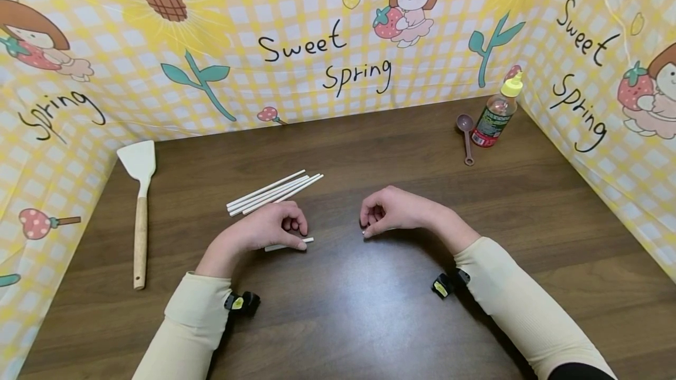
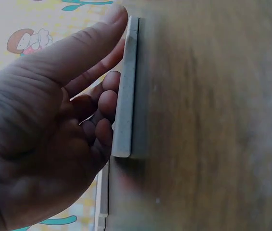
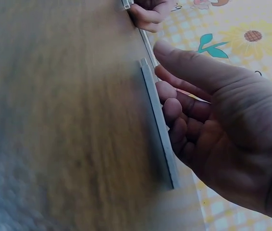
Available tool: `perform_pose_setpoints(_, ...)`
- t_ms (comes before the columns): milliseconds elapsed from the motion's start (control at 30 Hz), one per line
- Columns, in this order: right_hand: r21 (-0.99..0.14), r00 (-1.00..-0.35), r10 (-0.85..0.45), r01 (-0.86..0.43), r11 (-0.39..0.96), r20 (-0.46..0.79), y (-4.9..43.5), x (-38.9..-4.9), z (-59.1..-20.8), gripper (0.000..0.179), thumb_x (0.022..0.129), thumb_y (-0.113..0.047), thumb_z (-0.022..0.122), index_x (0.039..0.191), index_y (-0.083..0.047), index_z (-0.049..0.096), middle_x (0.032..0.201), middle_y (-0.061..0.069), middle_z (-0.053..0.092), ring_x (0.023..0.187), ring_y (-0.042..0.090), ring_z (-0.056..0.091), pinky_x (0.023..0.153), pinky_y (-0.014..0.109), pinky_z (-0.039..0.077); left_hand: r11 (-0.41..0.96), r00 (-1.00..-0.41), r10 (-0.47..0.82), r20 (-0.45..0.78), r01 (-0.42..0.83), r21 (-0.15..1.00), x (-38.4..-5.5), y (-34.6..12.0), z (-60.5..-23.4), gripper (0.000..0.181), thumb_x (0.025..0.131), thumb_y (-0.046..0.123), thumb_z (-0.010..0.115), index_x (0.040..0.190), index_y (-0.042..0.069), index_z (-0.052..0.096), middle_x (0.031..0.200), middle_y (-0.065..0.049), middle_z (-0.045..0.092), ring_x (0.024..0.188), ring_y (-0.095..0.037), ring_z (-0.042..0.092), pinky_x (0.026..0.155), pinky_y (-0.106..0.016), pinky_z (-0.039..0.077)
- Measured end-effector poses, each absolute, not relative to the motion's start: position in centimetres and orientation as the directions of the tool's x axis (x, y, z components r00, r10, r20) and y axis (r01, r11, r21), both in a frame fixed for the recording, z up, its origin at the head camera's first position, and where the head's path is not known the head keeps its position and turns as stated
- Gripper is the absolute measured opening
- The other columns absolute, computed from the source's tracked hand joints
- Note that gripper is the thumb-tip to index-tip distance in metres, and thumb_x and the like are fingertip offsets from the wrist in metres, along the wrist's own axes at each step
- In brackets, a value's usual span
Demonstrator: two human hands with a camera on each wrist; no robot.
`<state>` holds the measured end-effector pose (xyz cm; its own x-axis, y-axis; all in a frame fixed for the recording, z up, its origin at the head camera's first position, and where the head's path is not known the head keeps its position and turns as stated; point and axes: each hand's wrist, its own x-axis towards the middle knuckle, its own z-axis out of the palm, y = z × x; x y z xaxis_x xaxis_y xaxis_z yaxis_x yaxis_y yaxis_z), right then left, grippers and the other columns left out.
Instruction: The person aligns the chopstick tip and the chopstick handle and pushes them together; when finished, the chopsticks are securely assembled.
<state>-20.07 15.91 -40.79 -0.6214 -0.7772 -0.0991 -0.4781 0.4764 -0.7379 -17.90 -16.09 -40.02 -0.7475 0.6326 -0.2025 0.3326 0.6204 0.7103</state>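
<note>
Low over the table, my left hand (image 1: pixel 277 227) has its fingers loosely bent, the thumb crossing above a short white stick (image 1: pixel 310 240). In the left wrist view this stick (image 2: pixel 127 96) runs along the tabletop beside the fingertips, with the thumb near its far end. My right hand (image 1: pixel 398 210) hovers close over the table to the right, fingers bent and apart from the thumb. A second short white stick (image 3: pixel 159 125) lies along its fingertips in the right wrist view; the hand hides nearly all of it from the head view. Several longer white sticks (image 1: pixel 269 194) lie together behind the left hand.
A white spatula (image 1: pixel 141 233) with a wooden handle lies at the left. At the back right, a brown measuring spoon (image 1: pixel 466 128) lies beside a bottle (image 1: pixel 494 117) with a yellow cap. Printed yellow checked cloth (image 1: pixel 296 92) borders the table (image 1: pixel 343 321) behind and at both sides.
</note>
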Motion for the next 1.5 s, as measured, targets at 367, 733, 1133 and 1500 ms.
perform_pose_setpoints(367, -0.734, -0.591, -0.793, -0.471, 0.489, -0.148, 16.01, -20.1, -40.66, 0.015, 0.082, -0.011, 0.084, 0.088, -0.015, 0.07, 0.072, -0.007, 0.059, 0.068, 0.008, 0.055, 0.064, 0.025, 0.046, 0.632, -0.747, 0.639, -0.181, 0.375, 0.678, -17.82, -15.93, -40.13, 0.02, 0.078, 0.018, 0.089, 0.085, 0.018, 0.071, 0.088, 0.002, 0.057, 0.083, -0.017, 0.052, 0.076, -0.032, 0.044)
perform_pose_setpoints(733, -0.687, -0.612, -0.783, -0.523, 0.504, -0.108, 15.61, -19.82, -40.64, 0.011, 0.085, -0.009, 0.08, 0.085, -0.016, 0.072, 0.071, -0.01, 0.058, 0.067, 0.006, 0.053, 0.063, 0.023, 0.044, 0.65, -0.764, 0.621, -0.175, 0.378, 0.659, -17.78, -15.71, -40.05, 0.014, 0.082, 0.018, 0.086, 0.082, 0.02, 0.072, 0.085, 0.003, 0.057, 0.079, -0.015, 0.053, 0.072, -0.031, 0.046)
perform_pose_setpoints(1133, -0.663, -0.631, -0.776, -0.572, 0.483, -0.021, 15.32, -19.66, -40.83, 0.013, 0.084, -0.011, 0.082, 0.088, -0.015, 0.071, 0.078, -0.008, 0.059, 0.072, 0.007, 0.055, 0.067, 0.025, 0.047, 0.672, -0.796, 0.593, -0.125, 0.403, 0.622, -17.83, -15.42, -40.29, 0.013, 0.086, 0.017, 0.083, 0.083, 0.018, 0.07, 0.078, 0.005, 0.056, 0.074, -0.013, 0.052, 0.068, -0.03, 0.044)
perform_pose_setpoints(1500, -0.612, -0.643, -0.766, -0.594, 0.522, -0.029, 15.5, -19.69, -40.38, 0.014, 0.083, -0.01, 0.082, 0.081, -0.015, 0.07, 0.076, -0.008, 0.055, 0.069, 0.006, 0.052, 0.065, 0.025, 0.045, 0.67, -0.793, 0.597, -0.12, 0.41, 0.619, -17.9, -15.53, -40.38, 0.015, 0.085, 0.015, 0.083, 0.083, 0.017, 0.068, 0.077, 0.005, 0.057, 0.073, -0.013, 0.052, 0.067, -0.03, 0.045)
